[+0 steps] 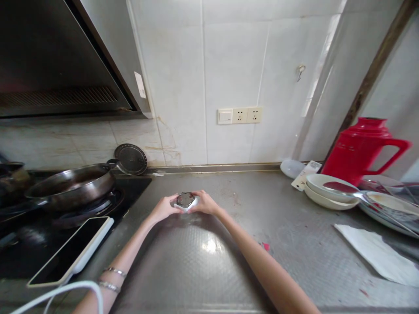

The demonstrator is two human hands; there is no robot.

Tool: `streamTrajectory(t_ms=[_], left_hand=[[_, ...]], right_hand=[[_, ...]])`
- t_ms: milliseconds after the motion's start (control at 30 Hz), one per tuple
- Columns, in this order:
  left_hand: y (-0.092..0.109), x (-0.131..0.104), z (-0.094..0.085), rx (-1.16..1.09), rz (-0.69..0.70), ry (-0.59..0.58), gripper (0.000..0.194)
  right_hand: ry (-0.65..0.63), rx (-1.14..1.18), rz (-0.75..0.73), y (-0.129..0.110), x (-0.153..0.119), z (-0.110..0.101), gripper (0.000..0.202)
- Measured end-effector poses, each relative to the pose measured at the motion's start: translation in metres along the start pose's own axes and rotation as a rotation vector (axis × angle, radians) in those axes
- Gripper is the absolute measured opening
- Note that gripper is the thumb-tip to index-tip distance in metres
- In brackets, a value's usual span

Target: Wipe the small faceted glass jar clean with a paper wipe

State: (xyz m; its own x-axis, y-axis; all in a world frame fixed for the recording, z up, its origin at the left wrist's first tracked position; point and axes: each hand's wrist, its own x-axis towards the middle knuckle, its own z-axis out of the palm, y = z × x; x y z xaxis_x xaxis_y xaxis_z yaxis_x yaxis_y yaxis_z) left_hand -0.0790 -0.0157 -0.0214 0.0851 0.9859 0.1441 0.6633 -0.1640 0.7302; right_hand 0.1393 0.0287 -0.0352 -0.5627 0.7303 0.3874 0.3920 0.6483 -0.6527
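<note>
I have a small round object (186, 199) above the middle of the steel counter (196, 261), out towards the wall; I can't tell whether its underside touches the metal. Its top is a dark, greyish disc with a wavy, pale-edged rim, and its lower part is white and shows at the near side. The left hand (166, 206) pinches it from one side and the right hand (205, 203) from the other, so both grips are narrow, fingers against its edges.

To the left, I see a wide steel pan (77, 187) on the black cooktop (131, 198); something dark and brownish shows inside, too blurred for me to name. A second pot (13, 176) is cut off by the frame edge, its contents unclear to me. A phone (70, 253) lies across the cooktop's near corner.

To the right, two pale bowls (327, 200) sit nested, with a spoon (340, 187) across the upper one, its bowl showing dark red. Beside them is a patterned plate (376, 211). The red thermos (360, 148) stands behind; I can't see into it. A small whitish dish (292, 168) sits near the wall.
</note>
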Motion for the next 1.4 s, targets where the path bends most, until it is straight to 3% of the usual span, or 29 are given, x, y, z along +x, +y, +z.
streamTrajectory(t_ms=[167, 300, 600, 967, 1400], left_hand=[[0.038, 0.016, 0.031, 0.038, 0.139, -0.039, 0.069], [0.06, 0.027, 0.062, -0.029, 0.155, -0.066, 0.076], [0.086, 0.033, 0.112, -0.072, 0.24, -0.168, 0.072], [0.086, 0.025, 0.127, -0.037, 0.224, -0.202, 0.067], [0.08, 0.02, 0.133, -0.041, 0.222, -0.2, 0.068]], right_hand=[[0.036, -0.031, 0.067, 0.007, -0.03, -0.045, 0.073], [0.076, -0.054, 0.108, 0.019, -0.055, -0.073, 0.072], [0.099, -0.096, 0.194, 0.041, -0.1, -0.106, 0.07], [0.101, -0.078, 0.21, 0.052, -0.115, -0.1, 0.073], [0.076, -0.103, 0.228, 0.048, -0.117, -0.099, 0.072]])
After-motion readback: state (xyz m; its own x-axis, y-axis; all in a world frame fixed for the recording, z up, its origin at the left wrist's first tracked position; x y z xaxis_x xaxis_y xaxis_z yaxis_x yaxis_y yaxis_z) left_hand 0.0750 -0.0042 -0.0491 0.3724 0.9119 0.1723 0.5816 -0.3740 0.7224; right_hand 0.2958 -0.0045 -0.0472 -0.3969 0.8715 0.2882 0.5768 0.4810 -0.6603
